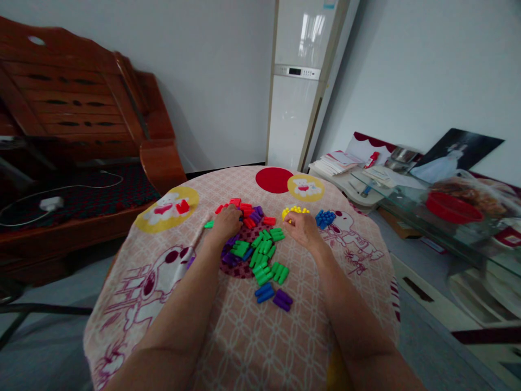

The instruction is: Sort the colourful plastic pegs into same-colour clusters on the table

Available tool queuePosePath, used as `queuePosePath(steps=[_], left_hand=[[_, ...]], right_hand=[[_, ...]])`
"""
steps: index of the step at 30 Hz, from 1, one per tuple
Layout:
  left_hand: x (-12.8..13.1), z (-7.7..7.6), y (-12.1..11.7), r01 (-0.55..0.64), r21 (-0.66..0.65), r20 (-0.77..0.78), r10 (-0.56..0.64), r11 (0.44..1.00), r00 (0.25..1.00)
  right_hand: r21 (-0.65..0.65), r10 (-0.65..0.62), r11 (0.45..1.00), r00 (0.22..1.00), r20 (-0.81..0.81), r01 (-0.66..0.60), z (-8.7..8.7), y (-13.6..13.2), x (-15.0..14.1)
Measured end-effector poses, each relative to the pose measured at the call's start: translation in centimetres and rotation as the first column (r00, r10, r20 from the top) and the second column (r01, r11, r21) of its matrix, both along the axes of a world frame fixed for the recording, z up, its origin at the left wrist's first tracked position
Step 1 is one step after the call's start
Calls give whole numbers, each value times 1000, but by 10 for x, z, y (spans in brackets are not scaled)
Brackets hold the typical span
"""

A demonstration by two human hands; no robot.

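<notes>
Small plastic pegs in several colours lie on a round table covered by a pink cartoon-print cloth (244,336). My left hand (227,221) rests curled, knuckles up, among the red pegs (246,209) and purple pegs (255,215); what its fingers hold is hidden. My right hand (300,227) is curled with its fingertips at a small heap of yellow pegs (294,210). A cluster of blue pegs (324,218) lies just right of that hand. Green pegs (265,255) spread between my forearms, with a few blue and purple ones (273,296) nearer me.
A dark wooden bench (81,119) with a white charger and cable stands to the left. A tall white air-conditioning unit (299,81) stands behind the table. To the right, a low glass-topped stand (411,193) carries papers, a red bowl and a leaning picture.
</notes>
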State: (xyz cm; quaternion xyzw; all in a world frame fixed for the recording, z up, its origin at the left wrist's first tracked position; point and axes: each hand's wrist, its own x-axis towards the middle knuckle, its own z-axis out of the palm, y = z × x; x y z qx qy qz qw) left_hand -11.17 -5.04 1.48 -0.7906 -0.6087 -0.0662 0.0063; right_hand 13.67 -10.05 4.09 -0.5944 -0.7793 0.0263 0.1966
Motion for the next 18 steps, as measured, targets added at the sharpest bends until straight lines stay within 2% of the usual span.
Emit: queuePosePath(steps=[3, 9, 14, 18], left_hand=[[-4, 6, -3, 7, -43, 31, -5, 999, 1000], [-6, 9, -5, 3, -3, 96, -3, 1000, 995], [-7, 4, -4, -107, 50, 115, 101, 993, 988], [-17, 13, 0, -182, 75, 279, 155, 980, 948]], right_hand=[[0, -11, 1000, 1000, -15, 11, 0, 0, 1], [27, -3, 1000, 998, -69, 5, -1, 0, 3], [53, -12, 998, 996, -91, 17, -1, 1, 5], [64, -2, 998, 989, -146, 12, 0, 2, 7]])
